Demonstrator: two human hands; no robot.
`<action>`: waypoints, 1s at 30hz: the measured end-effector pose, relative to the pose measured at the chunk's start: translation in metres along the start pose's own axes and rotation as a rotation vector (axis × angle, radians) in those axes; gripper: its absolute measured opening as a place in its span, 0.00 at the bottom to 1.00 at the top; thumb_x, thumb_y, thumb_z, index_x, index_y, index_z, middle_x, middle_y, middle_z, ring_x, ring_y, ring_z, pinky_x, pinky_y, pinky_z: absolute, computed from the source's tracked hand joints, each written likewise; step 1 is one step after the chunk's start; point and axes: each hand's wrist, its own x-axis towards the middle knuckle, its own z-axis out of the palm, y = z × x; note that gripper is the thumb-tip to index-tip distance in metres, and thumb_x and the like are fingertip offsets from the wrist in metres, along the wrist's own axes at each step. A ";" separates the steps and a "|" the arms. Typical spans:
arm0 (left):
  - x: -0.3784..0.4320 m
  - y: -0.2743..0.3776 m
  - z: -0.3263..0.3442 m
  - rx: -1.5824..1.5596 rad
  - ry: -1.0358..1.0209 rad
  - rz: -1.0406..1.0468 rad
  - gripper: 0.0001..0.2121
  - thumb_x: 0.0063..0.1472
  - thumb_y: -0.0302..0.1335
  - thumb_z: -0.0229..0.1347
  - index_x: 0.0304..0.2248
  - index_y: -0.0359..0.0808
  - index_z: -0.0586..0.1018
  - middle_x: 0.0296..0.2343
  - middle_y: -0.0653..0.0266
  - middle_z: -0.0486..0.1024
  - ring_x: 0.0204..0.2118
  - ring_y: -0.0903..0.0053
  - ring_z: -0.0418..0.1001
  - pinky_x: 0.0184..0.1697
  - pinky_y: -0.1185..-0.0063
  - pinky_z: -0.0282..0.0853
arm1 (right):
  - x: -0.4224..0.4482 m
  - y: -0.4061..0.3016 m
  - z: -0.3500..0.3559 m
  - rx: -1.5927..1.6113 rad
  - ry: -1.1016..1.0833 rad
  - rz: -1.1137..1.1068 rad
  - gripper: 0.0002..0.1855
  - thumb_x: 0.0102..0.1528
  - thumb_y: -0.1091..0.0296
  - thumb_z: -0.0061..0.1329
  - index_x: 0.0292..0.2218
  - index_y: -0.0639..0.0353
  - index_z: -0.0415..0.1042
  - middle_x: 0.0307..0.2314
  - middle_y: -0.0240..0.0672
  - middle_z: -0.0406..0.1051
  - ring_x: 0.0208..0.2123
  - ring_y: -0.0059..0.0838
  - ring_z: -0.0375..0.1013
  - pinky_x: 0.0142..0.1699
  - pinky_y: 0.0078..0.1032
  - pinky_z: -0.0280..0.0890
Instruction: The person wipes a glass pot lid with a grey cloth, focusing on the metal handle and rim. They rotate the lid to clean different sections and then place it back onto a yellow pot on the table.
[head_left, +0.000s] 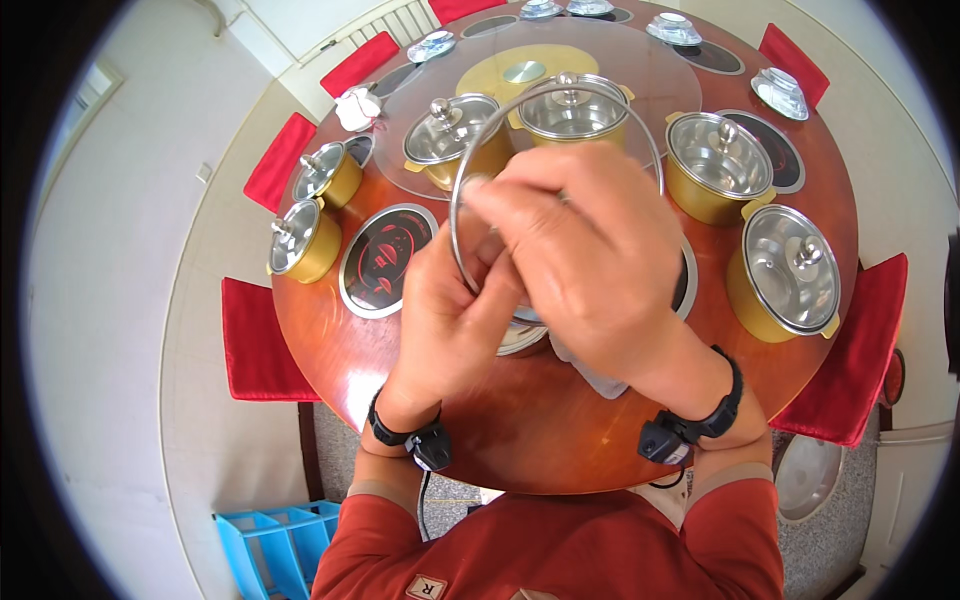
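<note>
A round clear glass lid (455, 214) with a thin metal rim is held up above the table, tilted towards me. My left hand (457, 315) grips its lower left edge between thumb and fingers. Across the front of the lid lies my right hand (592, 255), fingers curled and slightly blurred, the fingertips close to the left rim. What is inside its curl is hidden, and so is the lid's knob. Under my hands part of a round shiny metal rim (523, 341) shows. A grey cloth (600, 375) rests on the table beside it, partly covered by my right wrist.
Lidded gold pots stand left (322, 244), right (757, 300) and on the glass turntable (420, 97). Black hob plates (386, 262) are set into the round wooden table (540, 442). Stacked dishes (780, 94) line the far edge. Red-covered chairs (262, 341) surround it.
</note>
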 end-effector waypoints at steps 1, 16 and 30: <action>-0.001 -0.007 -0.006 0.156 -0.063 0.037 0.19 0.62 0.13 0.42 0.54 0.26 0.64 0.30 0.63 0.76 0.31 0.85 0.74 0.35 0.84 0.72 | 0.000 0.003 -0.002 -0.027 0.024 0.014 0.12 0.42 0.75 0.54 0.33 0.61 0.76 0.28 0.32 0.71 0.26 0.30 0.71 0.28 0.24 0.63; -0.003 -0.020 0.015 0.125 0.068 0.123 0.22 0.64 0.14 0.43 0.58 0.25 0.59 0.37 0.51 0.78 0.32 0.75 0.80 0.34 0.82 0.77 | 0.002 0.028 -0.012 -0.231 0.191 0.387 0.05 0.48 0.76 0.58 0.29 0.56 0.77 0.23 0.30 0.70 0.22 0.31 0.71 0.26 0.23 0.64; -0.003 -0.033 0.029 0.130 0.146 0.217 0.22 0.66 0.15 0.41 0.59 0.23 0.56 0.36 0.54 0.74 0.34 0.74 0.79 0.38 0.80 0.77 | 0.001 0.030 -0.009 -0.282 0.216 0.358 0.05 0.47 0.74 0.58 0.28 0.55 0.76 0.24 0.30 0.69 0.23 0.32 0.71 0.26 0.26 0.64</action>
